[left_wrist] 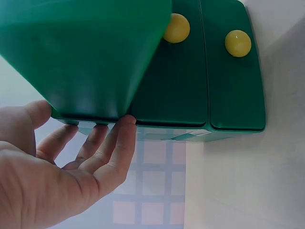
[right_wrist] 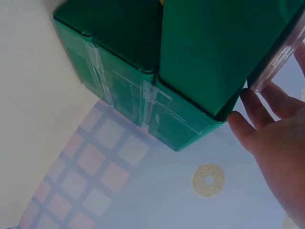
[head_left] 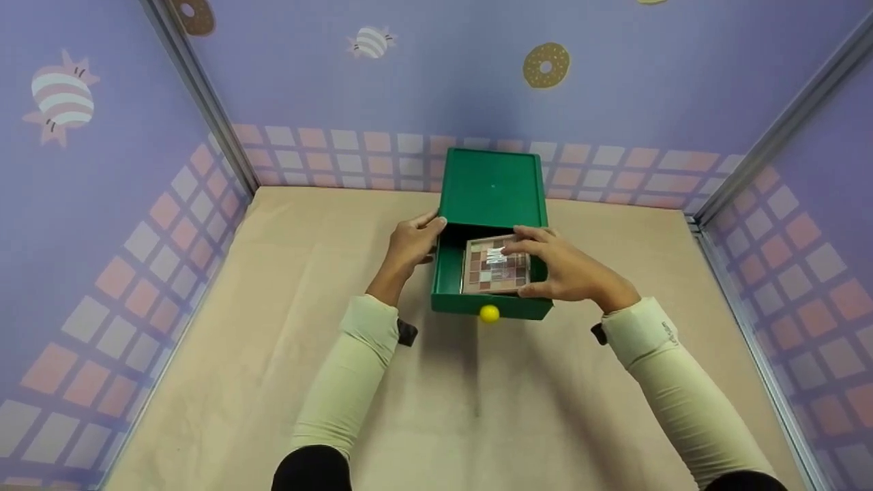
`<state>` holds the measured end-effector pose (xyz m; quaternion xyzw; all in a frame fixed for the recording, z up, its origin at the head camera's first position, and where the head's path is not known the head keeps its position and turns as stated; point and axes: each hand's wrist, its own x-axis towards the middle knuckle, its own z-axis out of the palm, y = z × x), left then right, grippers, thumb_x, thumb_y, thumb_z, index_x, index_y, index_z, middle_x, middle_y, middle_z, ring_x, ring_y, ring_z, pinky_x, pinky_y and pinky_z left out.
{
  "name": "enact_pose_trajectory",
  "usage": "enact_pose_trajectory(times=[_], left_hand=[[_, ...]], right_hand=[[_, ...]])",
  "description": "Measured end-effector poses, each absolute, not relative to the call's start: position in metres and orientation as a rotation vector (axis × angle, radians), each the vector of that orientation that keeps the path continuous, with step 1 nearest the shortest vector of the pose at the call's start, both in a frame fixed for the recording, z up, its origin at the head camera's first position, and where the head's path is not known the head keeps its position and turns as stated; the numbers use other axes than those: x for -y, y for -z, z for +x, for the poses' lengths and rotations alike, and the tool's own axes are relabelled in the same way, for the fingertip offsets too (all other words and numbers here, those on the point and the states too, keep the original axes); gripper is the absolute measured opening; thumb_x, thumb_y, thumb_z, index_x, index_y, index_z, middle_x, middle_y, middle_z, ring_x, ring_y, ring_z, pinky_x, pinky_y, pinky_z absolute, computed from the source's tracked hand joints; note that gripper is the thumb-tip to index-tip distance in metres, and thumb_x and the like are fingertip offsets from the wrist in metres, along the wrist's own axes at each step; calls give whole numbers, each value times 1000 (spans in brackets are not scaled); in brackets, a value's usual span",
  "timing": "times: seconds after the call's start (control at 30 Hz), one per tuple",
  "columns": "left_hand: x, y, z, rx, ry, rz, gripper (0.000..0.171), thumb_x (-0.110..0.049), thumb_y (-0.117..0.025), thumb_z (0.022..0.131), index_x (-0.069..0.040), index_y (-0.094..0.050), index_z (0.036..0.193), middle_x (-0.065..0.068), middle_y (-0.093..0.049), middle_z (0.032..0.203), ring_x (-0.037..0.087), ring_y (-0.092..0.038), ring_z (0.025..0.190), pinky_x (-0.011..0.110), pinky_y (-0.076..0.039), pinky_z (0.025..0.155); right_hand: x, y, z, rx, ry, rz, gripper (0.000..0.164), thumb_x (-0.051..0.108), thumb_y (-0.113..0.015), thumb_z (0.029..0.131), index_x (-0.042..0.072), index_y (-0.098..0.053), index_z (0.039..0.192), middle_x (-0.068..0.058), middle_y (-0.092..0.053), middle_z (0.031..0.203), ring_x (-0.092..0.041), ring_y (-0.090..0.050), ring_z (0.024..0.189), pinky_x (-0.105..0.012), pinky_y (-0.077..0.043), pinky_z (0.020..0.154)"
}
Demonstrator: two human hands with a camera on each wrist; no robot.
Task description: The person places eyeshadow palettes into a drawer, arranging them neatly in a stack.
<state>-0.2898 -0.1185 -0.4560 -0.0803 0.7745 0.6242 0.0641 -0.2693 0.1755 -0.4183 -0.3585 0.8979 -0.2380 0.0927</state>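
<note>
A green drawer unit (head_left: pixel 492 185) stands against the back wall. Its top drawer (head_left: pixel 450 302), with a yellow ball knob (head_left: pixel 490 314), is pulled out. An eyeshadow palette (head_left: pixel 481 276) with a clear lid lies over the drawer's opening, its right edge raised in the right wrist view. My right hand (head_left: pixel 573 271) grips the palette's right side, thumb toward the front and fingers toward the back. At the unit's left front corner, my left hand (head_left: pixel 409 244) touches the side with its fingers spread (left_wrist: pixel 125 138), the thumb near the top edge.
Below the pulled-out drawer are two shut drawers with yellow knobs (left_wrist: pixel 238 43). Clear tape (right_wrist: pixel 150 95) runs along the unit's side. A beige cloth (head_left: pixel 293 307) covers the table, and patterned purple walls (head_left: pixel 436 82) stand on three sides.
</note>
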Motion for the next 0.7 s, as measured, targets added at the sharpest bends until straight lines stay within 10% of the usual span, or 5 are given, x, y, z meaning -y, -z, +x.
enact_pose_trajectory(times=[0.2,0.37,0.7], left_hand=[[119,458,-291,-2310,-1932,-230,51,-44,-58,102,-31,-51,151,10,-65,139,28,-73,106,52,-56,99],[119,456,-291,-2298,-1940,-236,51,-44,-59,102,-31,-52,151,11,-64,141,29,-73,107,52,-55,100],[118,456,-290,-2300,-1929,-249,51,-44,-58,102,-30,-52,151,10,-64,140,29,-73,108,51,-55,100]], right_hand=[[-171,413,-258,-2757,719,-969,68,30,-79,91,17,-50,151,-14,-21,169,-45,-23,153,-68,-31,117],[-159,403,-238,-2961,841,-857,60,27,-74,95,10,-52,148,-16,-38,160,-43,-47,140,-60,-42,113],[-131,415,-191,-3130,1042,-594,46,22,-75,94,5,-63,135,-18,-61,126,-29,-67,94,-42,-60,74]])
